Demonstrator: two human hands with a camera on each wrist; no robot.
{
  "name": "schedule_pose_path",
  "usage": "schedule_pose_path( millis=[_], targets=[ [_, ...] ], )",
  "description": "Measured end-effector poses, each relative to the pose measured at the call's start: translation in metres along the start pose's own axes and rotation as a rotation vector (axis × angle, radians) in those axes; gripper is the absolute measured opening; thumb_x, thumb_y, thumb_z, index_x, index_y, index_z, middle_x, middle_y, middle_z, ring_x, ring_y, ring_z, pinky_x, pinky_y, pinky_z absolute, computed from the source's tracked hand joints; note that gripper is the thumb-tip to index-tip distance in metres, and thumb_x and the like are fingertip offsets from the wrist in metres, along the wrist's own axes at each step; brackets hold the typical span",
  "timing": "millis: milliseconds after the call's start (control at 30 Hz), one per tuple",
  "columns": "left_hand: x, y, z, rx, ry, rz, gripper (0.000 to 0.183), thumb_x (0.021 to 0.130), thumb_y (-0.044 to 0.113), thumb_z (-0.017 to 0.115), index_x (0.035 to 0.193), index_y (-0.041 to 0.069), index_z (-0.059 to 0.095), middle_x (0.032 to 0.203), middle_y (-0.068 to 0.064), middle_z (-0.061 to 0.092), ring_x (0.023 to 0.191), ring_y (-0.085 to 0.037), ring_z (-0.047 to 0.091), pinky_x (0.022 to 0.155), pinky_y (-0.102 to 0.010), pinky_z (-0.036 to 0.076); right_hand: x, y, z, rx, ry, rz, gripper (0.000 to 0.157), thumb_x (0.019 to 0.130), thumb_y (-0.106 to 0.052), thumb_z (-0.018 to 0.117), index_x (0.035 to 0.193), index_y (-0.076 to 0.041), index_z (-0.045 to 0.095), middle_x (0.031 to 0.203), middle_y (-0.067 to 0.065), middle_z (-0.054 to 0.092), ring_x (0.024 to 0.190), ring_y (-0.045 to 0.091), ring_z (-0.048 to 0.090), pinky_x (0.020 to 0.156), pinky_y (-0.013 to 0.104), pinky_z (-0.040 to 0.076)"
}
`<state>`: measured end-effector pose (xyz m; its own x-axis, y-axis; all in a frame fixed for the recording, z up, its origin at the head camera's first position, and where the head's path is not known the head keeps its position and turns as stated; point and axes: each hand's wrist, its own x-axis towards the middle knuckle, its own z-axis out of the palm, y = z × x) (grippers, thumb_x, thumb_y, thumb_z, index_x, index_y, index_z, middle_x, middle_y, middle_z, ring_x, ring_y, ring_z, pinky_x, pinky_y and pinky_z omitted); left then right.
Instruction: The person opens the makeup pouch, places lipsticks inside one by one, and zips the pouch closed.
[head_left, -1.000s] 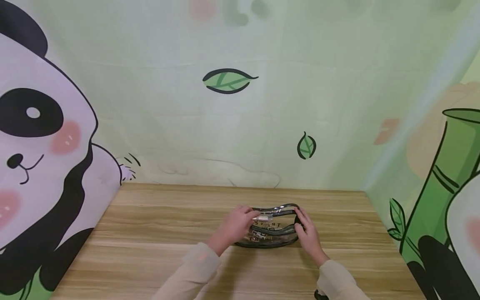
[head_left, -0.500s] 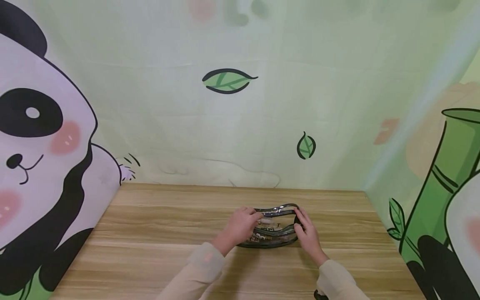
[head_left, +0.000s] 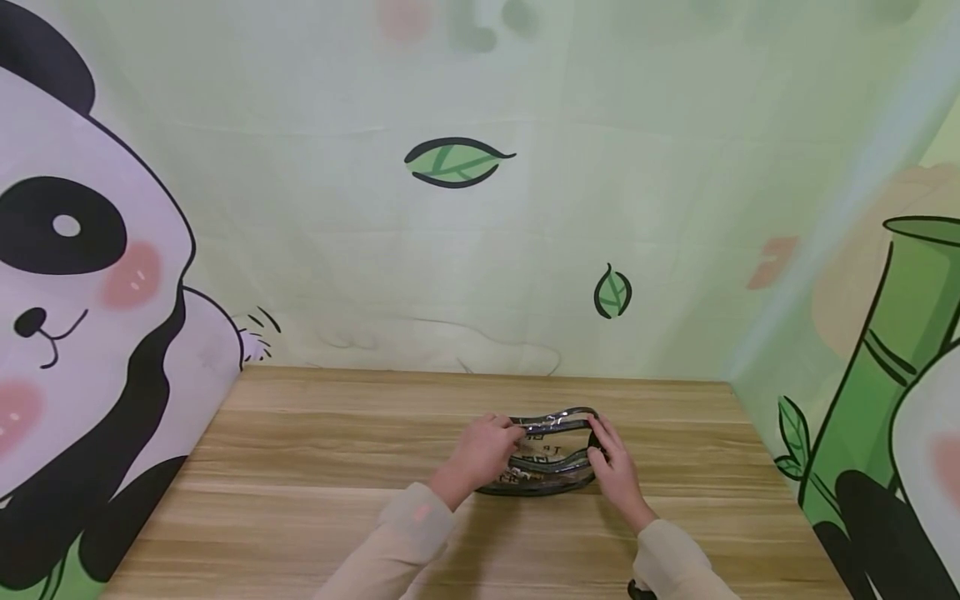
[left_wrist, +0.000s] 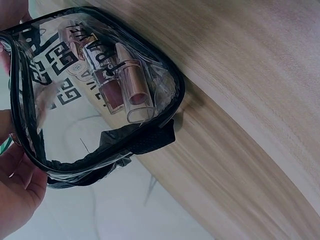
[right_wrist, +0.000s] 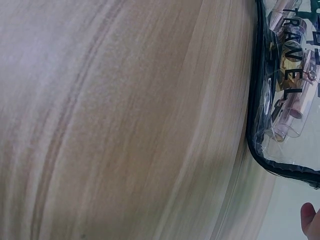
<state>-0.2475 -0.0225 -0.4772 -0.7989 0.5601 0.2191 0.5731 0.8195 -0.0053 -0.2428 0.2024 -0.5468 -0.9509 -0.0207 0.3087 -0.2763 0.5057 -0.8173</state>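
Observation:
A clear plastic cosmetic bag [head_left: 551, 450] with black trim and printed lettering stands on the table. My right hand [head_left: 617, 467] grips its right end, thumb at the near rim and fingers at the far rim, holding the mouth apart. My left hand [head_left: 487, 446] is at the bag's left end with bent fingertips at the mouth; I cannot tell whether they hold anything. Through the plastic in the left wrist view, a clear-capped lipstick [left_wrist: 134, 87] lies beside a dark red lip gloss tube [left_wrist: 110, 90]. The right wrist view shows a pink tube [right_wrist: 302, 92] inside the bag.
The wood-grain table [head_left: 337, 433] reaches back to a printed cloth backdrop [head_left: 337, 250] with pandas, leaves and bamboo. Near the right sleeve [head_left: 675, 554], a small black object [head_left: 640, 590] shows at the bottom edge of the head view.
My left hand has shifted slightly right over the bag's mouth. The pale tube that showed at its fingertips is out of sight there in the head view. The right hand stays put.

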Motion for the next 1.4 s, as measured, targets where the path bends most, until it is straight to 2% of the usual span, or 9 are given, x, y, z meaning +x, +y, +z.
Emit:
schedule_pose_path(
  millis=[267, 467, 700, 867, 1000, 1200, 1400],
  targets=[
    [-0.0001, -0.0005, 0.0034, -0.016, 0.023, 0.012, 0.018, 0.082, 0.019, 0.061, 0.1, 0.017, 0.065, 0.094, 0.001, 0.063, 0.085, -0.015, 0.057, 0.074, -0.026, 0.048, -0.0002, -0.0007, 0.0005, -0.026, 0.001, -0.01, 0.048, 0.085, -0.003, 0.041, 0.133, -0.004, 0.039, 0.141, 0.018, 0.029, 0.127, 0.037, 0.029, 0.09, 0.05, 0.037],
    [-0.0003, 0.0001, 0.0039, -0.031, 0.012, 0.0, 0.02, 0.082, 0.018, 0.06, 0.101, 0.017, 0.065, 0.096, 0.001, 0.063, 0.088, -0.015, 0.057, 0.077, -0.027, 0.048, -0.0005, 0.0004, 0.0006, -0.021, -0.006, -0.01, 0.047, 0.086, -0.002, 0.041, 0.133, -0.004, 0.038, 0.141, 0.018, 0.028, 0.127, 0.038, 0.029, 0.091, 0.051, 0.036],
    [-0.0016, 0.0007, 0.0027, -0.059, -0.006, -0.027, 0.02, 0.084, 0.018, 0.058, 0.104, 0.018, 0.064, 0.101, 0.003, 0.063, 0.094, -0.015, 0.057, 0.08, -0.029, 0.048, -0.0013, -0.0059, -0.0007, -0.027, -0.008, 0.012, 0.048, 0.086, -0.002, 0.04, 0.134, -0.006, 0.038, 0.142, 0.017, 0.028, 0.128, 0.037, 0.027, 0.089, 0.046, 0.037],
    [-0.0031, -0.0002, 0.0035, -0.095, 0.003, -0.035, 0.02, 0.085, 0.018, 0.056, 0.103, 0.017, 0.064, 0.104, 0.002, 0.062, 0.095, -0.015, 0.057, 0.081, -0.03, 0.048, -0.0003, 0.0005, 0.0012, -0.03, 0.0, 0.006, 0.048, 0.086, -0.003, 0.04, 0.134, -0.007, 0.038, 0.142, 0.017, 0.028, 0.128, 0.038, 0.027, 0.087, 0.046, 0.037],
    [-0.0042, -0.0015, 0.0048, -0.118, 0.032, -0.023, 0.019, 0.086, 0.018, 0.056, 0.102, 0.017, 0.065, 0.103, 0.001, 0.062, 0.094, -0.015, 0.057, 0.081, -0.03, 0.048, -0.0003, 0.0006, 0.0015, -0.024, 0.004, 0.006, 0.048, 0.086, -0.003, 0.041, 0.134, -0.008, 0.038, 0.142, 0.016, 0.028, 0.128, 0.037, 0.028, 0.088, 0.047, 0.037],
    [-0.0047, -0.0037, 0.0071, -0.161, 0.112, 0.008, 0.025, 0.084, 0.016, 0.057, 0.109, 0.015, 0.061, 0.1, 0.0, 0.063, 0.092, -0.017, 0.058, 0.081, -0.03, 0.048, 0.0005, 0.0001, -0.0001, -0.021, -0.013, 0.032, 0.048, 0.087, -0.001, 0.04, 0.134, -0.006, 0.037, 0.142, 0.016, 0.027, 0.129, 0.036, 0.026, 0.096, 0.051, 0.034],
    [-0.0062, -0.005, 0.0082, -0.186, 0.161, 0.018, 0.028, 0.083, 0.015, 0.059, 0.11, 0.013, 0.059, 0.094, -0.001, 0.062, 0.084, -0.016, 0.057, 0.075, -0.028, 0.049, 0.001, -0.0009, -0.0006, -0.019, -0.021, 0.038, 0.047, 0.086, 0.001, 0.039, 0.134, -0.003, 0.037, 0.142, 0.019, 0.027, 0.128, 0.039, 0.026, 0.086, 0.046, 0.037]
  ],
)
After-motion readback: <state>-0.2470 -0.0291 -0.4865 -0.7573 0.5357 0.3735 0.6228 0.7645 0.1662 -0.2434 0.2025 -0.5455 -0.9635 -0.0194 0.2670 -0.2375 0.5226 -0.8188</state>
